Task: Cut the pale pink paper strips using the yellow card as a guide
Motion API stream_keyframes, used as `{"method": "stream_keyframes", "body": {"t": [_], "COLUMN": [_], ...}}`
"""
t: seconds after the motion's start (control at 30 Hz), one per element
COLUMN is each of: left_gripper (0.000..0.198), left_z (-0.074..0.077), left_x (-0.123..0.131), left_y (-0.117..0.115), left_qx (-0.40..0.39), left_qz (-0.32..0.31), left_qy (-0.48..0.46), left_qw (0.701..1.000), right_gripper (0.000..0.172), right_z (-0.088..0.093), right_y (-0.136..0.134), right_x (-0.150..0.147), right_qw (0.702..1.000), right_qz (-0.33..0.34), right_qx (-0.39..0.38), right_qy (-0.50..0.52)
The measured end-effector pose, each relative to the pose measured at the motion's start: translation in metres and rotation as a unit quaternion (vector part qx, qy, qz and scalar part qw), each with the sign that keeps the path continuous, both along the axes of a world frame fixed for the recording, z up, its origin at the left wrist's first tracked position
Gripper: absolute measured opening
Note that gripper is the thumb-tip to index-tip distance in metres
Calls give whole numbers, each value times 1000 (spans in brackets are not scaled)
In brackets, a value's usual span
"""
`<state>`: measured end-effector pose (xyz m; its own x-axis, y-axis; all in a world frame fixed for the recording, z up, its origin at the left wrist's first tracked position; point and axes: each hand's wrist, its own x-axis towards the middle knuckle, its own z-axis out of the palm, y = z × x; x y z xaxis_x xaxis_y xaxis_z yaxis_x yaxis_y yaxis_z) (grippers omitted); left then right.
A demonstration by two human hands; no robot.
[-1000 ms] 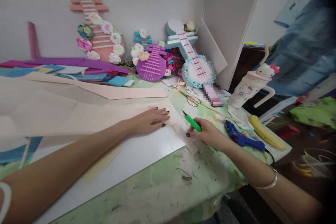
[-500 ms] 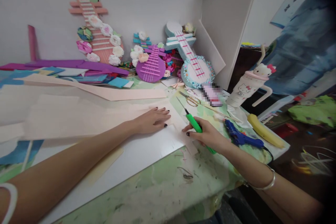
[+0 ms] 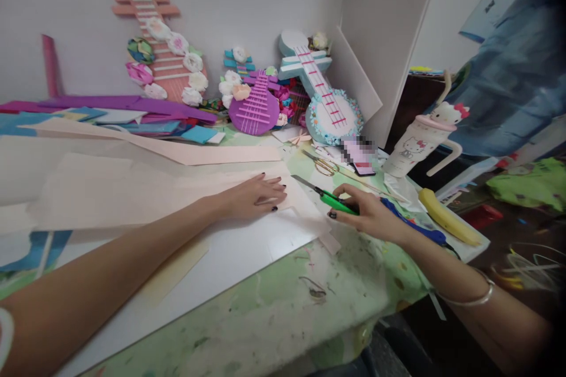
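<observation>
My left hand [image 3: 252, 197] lies flat with fingers spread on a pale pink sheet [image 3: 106, 188], near its right end. Beneath that sheet is a glossy white board [image 3: 230, 253]. In my right hand [image 3: 371, 212] is a green utility knife [image 3: 336, 201], its dark blade extended and pointing left, close to the sheet's right end. A small pale pink offcut [image 3: 329, 243] rests by the board's right corner. Behind my left hand runs a long pale pink strip [image 3: 234, 155].
Gold-handled scissors [image 3: 326, 166], a phone [image 3: 360, 156], a blue glue gun [image 3: 411, 227] and a banana [image 3: 446, 219] lie at the right. Near them stands a white tumbler [image 3: 415, 147]. Decorated lute shapes [image 3: 254, 109] lean along the wall; coloured sheets [image 3: 132, 107] are piled at the back left.
My right hand has moved right and turned the utility knife from steep to nearly level, its blade now pointing left. My left hand stays spread on the sheet.
</observation>
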<state>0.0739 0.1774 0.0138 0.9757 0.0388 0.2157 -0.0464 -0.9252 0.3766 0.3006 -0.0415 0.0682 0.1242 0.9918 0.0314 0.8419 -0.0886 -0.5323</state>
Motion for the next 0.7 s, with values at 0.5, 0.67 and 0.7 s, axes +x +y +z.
{"method": "stream_keyframes", "body": {"t": [0.5,0.67,0.7], "left_gripper": [32,39,41], "left_z": [-4,-7,-8], "left_x": [-3,-2,-2], "left_y": [8,7,7], "left_qx": [-10,12,16], "left_qz": [-1,-7,-7], "left_qy": [-50,12,21], "left_qw": [999,1000,1000], "right_gripper": [14,13,14], "right_z": [15,10,9], "right_y": [36,38,37], "right_x": [36,36,37], "right_qw": [974,974,975], "right_qz": [82,92,88], "right_qx": [-55,-66,-66], "right_qy": [-203,-197,-195]}}
